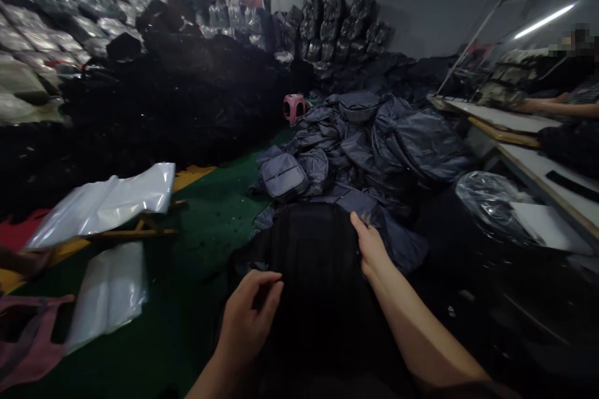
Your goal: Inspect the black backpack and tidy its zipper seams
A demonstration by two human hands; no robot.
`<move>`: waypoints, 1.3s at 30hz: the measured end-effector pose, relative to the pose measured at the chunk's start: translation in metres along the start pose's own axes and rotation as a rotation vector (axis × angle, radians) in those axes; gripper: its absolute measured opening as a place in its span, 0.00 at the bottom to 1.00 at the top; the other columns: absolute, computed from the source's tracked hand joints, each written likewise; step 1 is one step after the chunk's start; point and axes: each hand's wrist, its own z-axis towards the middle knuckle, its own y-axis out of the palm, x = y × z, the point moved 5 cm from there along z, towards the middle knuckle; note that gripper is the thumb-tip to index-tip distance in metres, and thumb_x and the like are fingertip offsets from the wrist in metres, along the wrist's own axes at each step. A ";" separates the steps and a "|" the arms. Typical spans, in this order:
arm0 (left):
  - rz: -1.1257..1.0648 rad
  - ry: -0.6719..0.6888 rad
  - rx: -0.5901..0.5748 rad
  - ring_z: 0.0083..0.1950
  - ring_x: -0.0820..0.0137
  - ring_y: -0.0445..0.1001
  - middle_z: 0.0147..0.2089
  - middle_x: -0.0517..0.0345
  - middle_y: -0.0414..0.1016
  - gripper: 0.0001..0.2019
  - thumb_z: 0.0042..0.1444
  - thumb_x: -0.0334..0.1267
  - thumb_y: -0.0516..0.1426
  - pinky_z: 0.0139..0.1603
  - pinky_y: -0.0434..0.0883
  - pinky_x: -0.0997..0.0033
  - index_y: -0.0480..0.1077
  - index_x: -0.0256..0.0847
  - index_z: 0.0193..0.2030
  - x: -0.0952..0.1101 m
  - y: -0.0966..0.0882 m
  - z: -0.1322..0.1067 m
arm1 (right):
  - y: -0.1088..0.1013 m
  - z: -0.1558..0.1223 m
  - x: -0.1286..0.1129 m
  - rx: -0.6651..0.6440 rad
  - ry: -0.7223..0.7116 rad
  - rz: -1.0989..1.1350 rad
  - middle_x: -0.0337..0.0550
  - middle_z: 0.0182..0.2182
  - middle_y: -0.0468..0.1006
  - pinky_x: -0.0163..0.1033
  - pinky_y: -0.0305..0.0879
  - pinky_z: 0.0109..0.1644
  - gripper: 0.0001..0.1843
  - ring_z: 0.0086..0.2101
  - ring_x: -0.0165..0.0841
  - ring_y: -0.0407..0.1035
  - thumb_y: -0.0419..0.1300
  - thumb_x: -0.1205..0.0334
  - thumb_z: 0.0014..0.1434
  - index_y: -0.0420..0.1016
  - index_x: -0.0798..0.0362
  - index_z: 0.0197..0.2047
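Note:
A black backpack lies in front of me, low in the view, its ribbed back panel facing up. My left hand grips its near left edge, fingers curled over the fabric. My right hand holds its far right corner, thumb on top and fingers hidden behind the edge. Just beyond it spreads a heap of grey-blue backpacks.
Clear plastic bags lie on the green floor at left, over a wooden frame. A big pile of black bags fills the left. A pink stool stands behind. At right is a worktable with another person's arm.

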 end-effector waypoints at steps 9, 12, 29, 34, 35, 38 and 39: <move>0.363 0.104 -0.151 0.44 0.62 0.68 0.43 0.50 0.68 0.10 0.56 0.37 0.53 0.45 0.67 0.59 0.68 0.41 0.45 0.035 0.045 0.028 | 0.024 -0.038 0.007 -0.090 0.021 -0.083 0.36 0.15 0.70 0.32 0.52 0.15 0.21 0.13 0.27 0.60 0.64 0.43 0.45 0.69 0.54 0.25; 0.489 0.072 -0.167 0.42 0.62 0.68 0.39 0.52 0.68 0.07 0.56 0.37 0.52 0.44 0.65 0.58 0.69 0.42 0.39 0.033 0.050 0.027 | 0.028 -0.048 0.008 -0.134 0.021 -0.106 0.33 0.14 0.67 0.31 0.47 0.14 0.22 0.13 0.25 0.56 0.64 0.42 0.44 0.68 0.54 0.26; 0.238 0.308 -0.183 0.38 0.67 0.68 0.34 0.56 0.69 0.07 0.47 0.26 0.52 0.40 0.66 0.67 0.61 0.42 0.26 0.035 0.037 0.041 | 0.028 -0.050 0.012 -0.264 -0.121 -0.336 0.29 0.16 0.56 0.32 0.47 0.22 0.22 0.19 0.25 0.49 0.58 0.41 0.50 0.59 0.51 0.24; 0.177 0.259 -0.262 0.35 0.69 0.68 0.31 0.58 0.69 0.08 0.46 0.26 0.52 0.36 0.66 0.69 0.58 0.42 0.24 0.027 0.037 0.054 | 0.028 -0.041 0.003 -0.303 -0.337 -0.627 0.30 0.18 0.52 0.33 0.48 0.25 0.22 0.21 0.26 0.49 0.54 0.45 0.56 0.54 0.51 0.22; 0.157 0.242 -0.269 0.34 0.70 0.68 0.31 0.59 0.69 0.08 0.46 0.26 0.52 0.36 0.66 0.70 0.58 0.42 0.24 0.026 0.036 0.056 | 0.028 -0.041 -0.001 -0.296 -0.400 -0.708 0.30 0.18 0.54 0.33 0.50 0.26 0.21 0.22 0.27 0.51 0.54 0.46 0.56 0.55 0.51 0.22; 0.072 0.200 -0.282 0.33 0.71 0.68 0.30 0.59 0.69 0.07 0.46 0.27 0.53 0.35 0.65 0.71 0.59 0.42 0.24 0.024 0.032 0.061 | 0.026 -0.049 -0.018 -0.228 -0.591 -0.934 0.34 0.25 0.66 0.35 0.56 0.33 0.16 0.27 0.29 0.61 0.57 0.47 0.55 0.64 0.51 0.30; 0.040 0.186 -0.290 0.32 0.71 0.68 0.30 0.60 0.69 0.06 0.46 0.27 0.53 0.35 0.66 0.71 0.59 0.42 0.24 0.023 0.031 0.062 | 0.026 -0.055 -0.023 -0.210 -0.635 -0.994 0.36 0.29 0.68 0.36 0.58 0.35 0.15 0.29 0.30 0.63 0.57 0.48 0.55 0.65 0.51 0.34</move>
